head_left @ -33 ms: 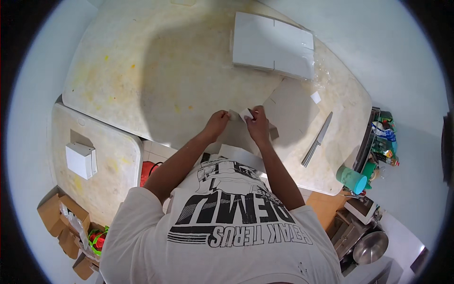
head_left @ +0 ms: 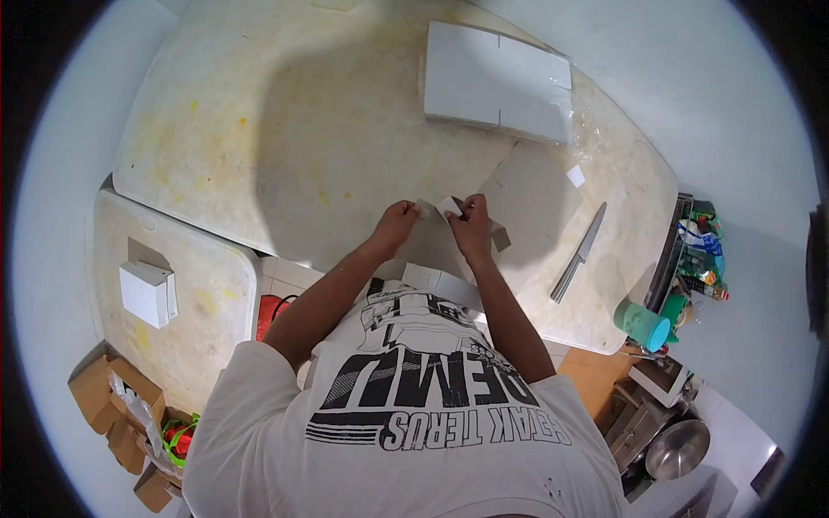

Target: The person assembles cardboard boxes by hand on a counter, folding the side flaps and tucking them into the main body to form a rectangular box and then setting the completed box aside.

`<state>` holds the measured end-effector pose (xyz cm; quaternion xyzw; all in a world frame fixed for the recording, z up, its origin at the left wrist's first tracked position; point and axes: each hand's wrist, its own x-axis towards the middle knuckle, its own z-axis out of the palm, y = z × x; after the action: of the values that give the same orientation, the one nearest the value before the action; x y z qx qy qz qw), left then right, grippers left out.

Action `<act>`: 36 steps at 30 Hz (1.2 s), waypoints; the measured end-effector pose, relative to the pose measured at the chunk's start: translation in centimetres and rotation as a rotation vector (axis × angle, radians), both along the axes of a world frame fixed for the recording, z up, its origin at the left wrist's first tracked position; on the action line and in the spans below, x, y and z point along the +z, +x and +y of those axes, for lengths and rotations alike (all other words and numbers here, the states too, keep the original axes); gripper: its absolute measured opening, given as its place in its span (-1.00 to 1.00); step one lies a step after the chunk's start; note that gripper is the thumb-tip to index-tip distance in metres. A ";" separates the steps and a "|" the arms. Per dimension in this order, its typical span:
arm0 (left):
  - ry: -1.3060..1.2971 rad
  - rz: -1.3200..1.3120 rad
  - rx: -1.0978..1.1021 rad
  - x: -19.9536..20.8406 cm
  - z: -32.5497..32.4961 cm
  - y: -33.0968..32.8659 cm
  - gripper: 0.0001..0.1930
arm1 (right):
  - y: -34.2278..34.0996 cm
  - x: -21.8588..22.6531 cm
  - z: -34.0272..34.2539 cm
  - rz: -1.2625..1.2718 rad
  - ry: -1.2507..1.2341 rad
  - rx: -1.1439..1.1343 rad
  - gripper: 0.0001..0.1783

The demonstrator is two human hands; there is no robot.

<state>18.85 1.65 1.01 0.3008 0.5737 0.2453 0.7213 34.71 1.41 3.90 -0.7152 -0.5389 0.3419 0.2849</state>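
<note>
A partly folded cardboard box (head_left: 442, 249), white outside and grey inside, is held between my hands close to my shirt. My left hand (head_left: 397, 226) pinches one grey flap at its far left corner. My right hand (head_left: 470, 228) grips a white flap (head_left: 450, 206) at the far right corner, fingers closed round it. The box's near white panel (head_left: 436, 281) faces my body. Beyond my right hand, a flat grey cardboard sheet (head_left: 540, 190) lies on the table. Much of the box's right side is hidden by my right hand and forearm.
A stack of flat white cardboard (head_left: 498, 78) in clear plastic lies at the far right. Nearer are a white scrap (head_left: 576, 176), a knife (head_left: 579, 254) and a turquoise cup (head_left: 642, 325). A white box (head_left: 146, 292) sits on the left table (head_left: 203, 302); opened cartons (head_left: 114, 397) stand below.
The near white panel of the box has shifted slightly. Both hands stay nearly where they were, gripping the flaps.
</note>
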 end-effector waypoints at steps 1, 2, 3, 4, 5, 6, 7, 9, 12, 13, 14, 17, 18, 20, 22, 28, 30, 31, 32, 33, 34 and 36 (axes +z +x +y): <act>0.025 0.000 0.027 0.5 0.1 0.1 -0.74 | 0.1 0.0 0.0 0.079 -0.029 -0.059 -0.69; 0.051 -0.001 0.054 0.9 0.1 0.2 -0.74 | 0.2 0.2 0.0 0.159 -0.056 -0.119 -0.66; 0.063 -0.009 0.043 0.8 -0.1 0.1 -0.74 | 0.4 0.4 -0.3 0.153 -0.043 -0.130 -0.66; 0.105 0.035 0.029 0.4 -0.5 -0.1 -0.75 | -0.2 2.1 -0.3 0.059 -0.031 -0.043 -0.68; 0.149 0.078 0.016 0.1 -0.8 -0.4 -0.75 | -0.7 3.1 -0.4 -0.037 -0.020 0.042 -0.69; 0.163 0.072 0.006 -0.3 -1.0 -0.7 -0.75 | -1.0 2.7 -0.6 -0.042 -0.007 0.031 -0.69; 0.223 0.153 -0.014 -0.3 -0.9 -0.6 -0.75 | -1.0 2.3 -0.7 -0.071 0.027 0.069 -0.68; 0.306 0.230 -0.051 -0.1 -0.9 -0.2 -0.74 | -0.3 1.8 -1.0 -0.104 0.077 0.085 -0.67; 0.263 0.096 -0.040 0.3 -0.9 -0.8 -0.74 | -0.5 1.9 -1.1 -0.025 0.000 0.088 -0.64; 0.141 0.017 -0.051 0.6 -1.0 -0.9 -0.75 | -0.5 1.7 -1.2 0.037 -0.050 0.092 -0.65; 0.017 -0.059 -0.062 0.8 -1.2 -1.1 -0.76 | -0.6 1.5 -1.4 0.101 -0.100 0.097 -0.65; 0.108 -0.067 -0.059 1.3 -1.3 -1.1 -0.76 | -0.9 2.0 -1.7 0.226 -0.157 0.076 -0.66; 0.114 -0.060 -0.065 1.2 -1.6 -1.0 -0.76 | -0.9 1.7 -2.0 0.232 -0.150 0.072 -0.66; 0.309 0.146 -0.098 1.0 -2.0 -0.9 -0.75 | -1.0 1.3 -2.6 0.295 -0.051 0.087 -0.65; 0.339 0.174 -0.122 1.2 -2.1 -0.8 -0.76 | -0.9 1.4 -2.8 0.355 -0.086 0.057 -0.64; 0.431 0.250 -0.100 1.9 -2.9 -0.7 -0.75 | -1.4 2.4 -3.3 0.262 -0.054 0.124 -0.62; 0.454 0.277 -0.062 1.5 -3.2 -0.8 -0.72 | -1.7 2.8 -3.3 0.227 -0.101 0.153 -0.63; 0.509 0.356 -0.036 1.9 -3.4 -0.6 -0.72 | -1.6 2.4 -3.3 0.280 -0.105 0.144 -0.65; 0.563 0.436 -0.011 2.2 -3.6 -0.4 -0.72 | -1.6 2.0 -3.4 0.333 -0.109 0.134 -0.66; 0.564 0.441 -0.013 2.4 -3.6 -0.3 -0.72 | -1.6 1.6 -3.4 0.338 -0.108 0.135 -0.66; 0.609 0.474 0.020 2.4 -3.6 -0.3 -0.72 | -1.7 1.6 -3.4 0.451 -0.145 0.096 -0.68; 0.658 0.514 0.052 2.6 -3.6 -0.5 -0.73 | -1.8 1.5 -3.3 0.571 -0.180 0.059 -0.70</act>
<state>18.36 -1.91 3.58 0.5522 0.6332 0.3506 0.4138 32.86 -1.94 5.41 -0.5967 -0.4252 0.5836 0.3502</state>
